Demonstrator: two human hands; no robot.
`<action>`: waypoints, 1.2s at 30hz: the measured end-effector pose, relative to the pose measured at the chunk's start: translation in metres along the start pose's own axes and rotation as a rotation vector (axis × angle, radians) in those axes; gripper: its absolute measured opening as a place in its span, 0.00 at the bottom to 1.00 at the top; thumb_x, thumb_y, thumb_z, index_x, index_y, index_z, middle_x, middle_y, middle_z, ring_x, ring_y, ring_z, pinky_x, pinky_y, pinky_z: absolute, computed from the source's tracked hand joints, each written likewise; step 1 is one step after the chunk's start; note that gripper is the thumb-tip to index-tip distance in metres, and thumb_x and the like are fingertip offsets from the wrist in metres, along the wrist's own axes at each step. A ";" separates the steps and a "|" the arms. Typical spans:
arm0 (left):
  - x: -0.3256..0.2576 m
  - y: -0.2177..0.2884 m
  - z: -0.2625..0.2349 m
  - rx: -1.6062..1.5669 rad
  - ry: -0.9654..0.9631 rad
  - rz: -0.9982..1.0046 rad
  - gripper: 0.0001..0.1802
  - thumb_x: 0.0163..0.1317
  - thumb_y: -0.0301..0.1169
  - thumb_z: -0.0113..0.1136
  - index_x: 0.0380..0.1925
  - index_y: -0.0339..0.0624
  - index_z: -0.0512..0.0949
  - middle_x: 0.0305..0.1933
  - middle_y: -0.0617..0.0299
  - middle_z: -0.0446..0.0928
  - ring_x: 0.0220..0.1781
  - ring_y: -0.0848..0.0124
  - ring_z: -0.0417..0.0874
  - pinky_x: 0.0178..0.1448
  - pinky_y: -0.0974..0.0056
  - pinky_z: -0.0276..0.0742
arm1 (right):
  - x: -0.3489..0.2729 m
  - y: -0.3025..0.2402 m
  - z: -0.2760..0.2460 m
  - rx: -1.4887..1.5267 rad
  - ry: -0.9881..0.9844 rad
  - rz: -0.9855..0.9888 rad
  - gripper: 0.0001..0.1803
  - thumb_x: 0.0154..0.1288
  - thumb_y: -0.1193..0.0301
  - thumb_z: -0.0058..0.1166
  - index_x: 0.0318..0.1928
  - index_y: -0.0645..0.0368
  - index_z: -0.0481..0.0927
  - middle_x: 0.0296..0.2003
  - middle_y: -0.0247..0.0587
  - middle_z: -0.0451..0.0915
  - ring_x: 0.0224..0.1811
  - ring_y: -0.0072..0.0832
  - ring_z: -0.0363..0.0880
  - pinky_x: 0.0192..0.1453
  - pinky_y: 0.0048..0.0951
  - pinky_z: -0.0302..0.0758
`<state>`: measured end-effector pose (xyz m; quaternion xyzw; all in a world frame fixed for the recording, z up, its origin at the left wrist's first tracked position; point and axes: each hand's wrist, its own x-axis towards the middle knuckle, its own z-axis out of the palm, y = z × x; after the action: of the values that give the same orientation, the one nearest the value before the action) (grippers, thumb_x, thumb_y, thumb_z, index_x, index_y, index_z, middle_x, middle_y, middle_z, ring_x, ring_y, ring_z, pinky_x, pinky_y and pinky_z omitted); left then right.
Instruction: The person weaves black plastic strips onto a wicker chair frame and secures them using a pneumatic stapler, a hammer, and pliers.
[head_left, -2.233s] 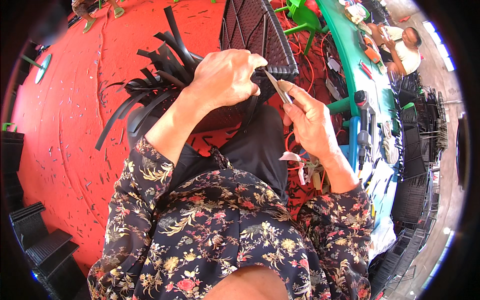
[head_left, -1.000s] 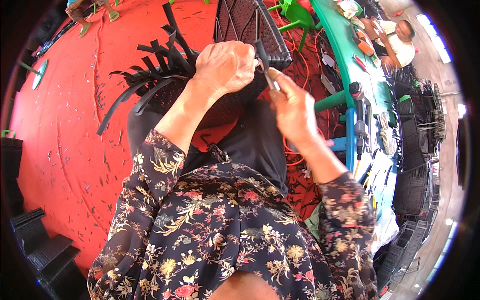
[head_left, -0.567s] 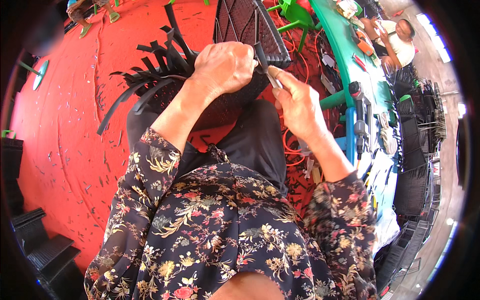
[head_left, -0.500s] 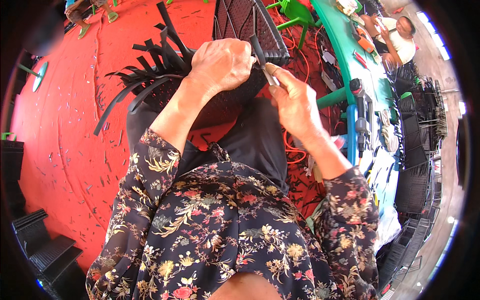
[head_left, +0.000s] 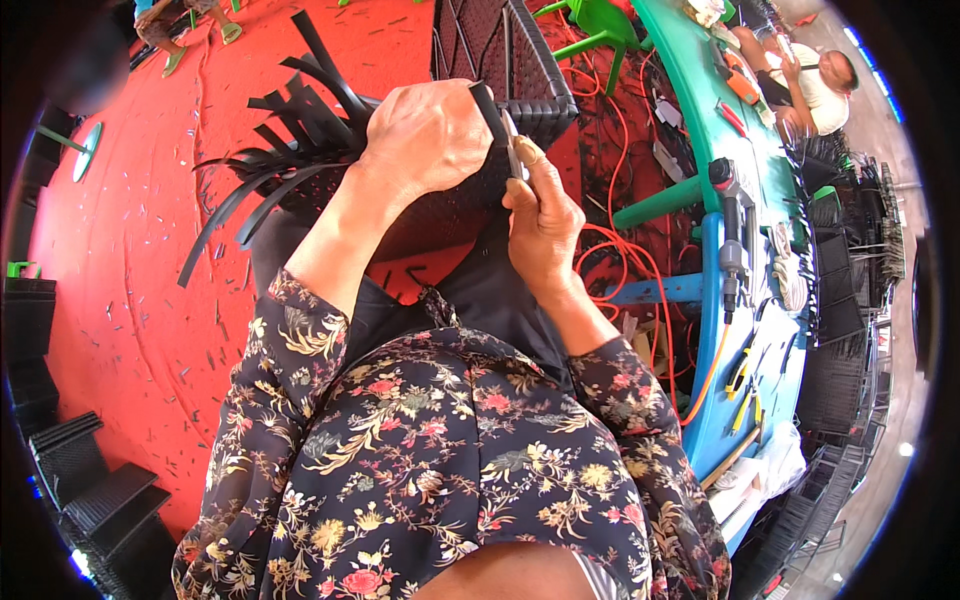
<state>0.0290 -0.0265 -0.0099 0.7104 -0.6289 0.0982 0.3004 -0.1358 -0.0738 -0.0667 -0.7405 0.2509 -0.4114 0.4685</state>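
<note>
My left hand (head_left: 432, 130) is closed in a fist, with a flat black strip (head_left: 488, 112) standing out past its knuckles. On its far side from that strip, a fan of loose black strips (head_left: 305, 125) spreads out over my lap. Pinched between the thumb and fingers of my right hand (head_left: 545, 215) is a thin silver-grey tool (head_left: 515, 150), held against or close beside the strip; its exact kind I cannot make out. Behind both hands stands a black woven frame (head_left: 535, 75), its lower part hidden by my fist.
At right stand a green table (head_left: 680, 95) and a blue one (head_left: 708, 330), with a power tool (head_left: 738, 230), red-handled tool (head_left: 733, 120) and yellow-handled pliers (head_left: 740, 410). Orange hose (head_left: 625, 150) loops beneath. Black strip scraps litter the red floor (head_left: 130, 300). Another person (head_left: 825, 95) sits beyond.
My right hand has moved left and toward me, bringing the tool in beside the strip. My left fist has shifted slightly left, and the strip now leans the other way.
</note>
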 end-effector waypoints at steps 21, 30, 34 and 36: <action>-0.002 -0.005 -0.016 0.073 -0.089 0.044 0.09 0.61 0.34 0.54 0.33 0.40 0.76 0.32 0.53 0.78 0.35 0.50 0.80 0.37 0.51 0.76 | 0.010 -0.005 0.004 1.129 -0.277 0.399 0.21 0.69 0.76 0.47 0.62 0.53 0.69 0.20 0.33 0.69 0.11 0.18 0.59 0.17 0.24 0.61; -0.002 0.000 -0.013 0.006 -0.032 -0.008 0.12 0.61 0.38 0.58 0.32 0.40 0.76 0.33 0.52 0.79 0.36 0.50 0.81 0.37 0.51 0.76 | 0.026 -0.035 -0.013 0.948 -0.061 0.213 0.23 0.69 0.75 0.46 0.63 0.61 0.64 0.23 0.35 0.72 0.12 0.17 0.62 0.16 0.17 0.60; 0.001 0.004 -0.011 0.002 -0.028 -0.003 0.11 0.61 0.36 0.57 0.31 0.39 0.76 0.32 0.52 0.78 0.36 0.50 0.80 0.37 0.52 0.76 | 0.022 -0.021 -0.036 0.665 0.041 0.201 0.19 0.68 0.74 0.50 0.58 0.64 0.67 0.22 0.31 0.71 0.14 0.14 0.64 0.15 0.14 0.58; 0.002 0.007 -0.014 0.002 -0.058 -0.021 0.10 0.61 0.36 0.57 0.31 0.39 0.76 0.31 0.52 0.78 0.35 0.50 0.80 0.38 0.52 0.76 | 0.019 -0.019 -0.052 0.463 0.079 0.178 0.16 0.67 0.75 0.53 0.53 0.65 0.71 0.22 0.28 0.70 0.15 0.13 0.64 0.17 0.14 0.59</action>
<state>0.0263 -0.0206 0.0048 0.7198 -0.6297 0.0748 0.2824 -0.1700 -0.1056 -0.0311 -0.5719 0.2320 -0.4436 0.6499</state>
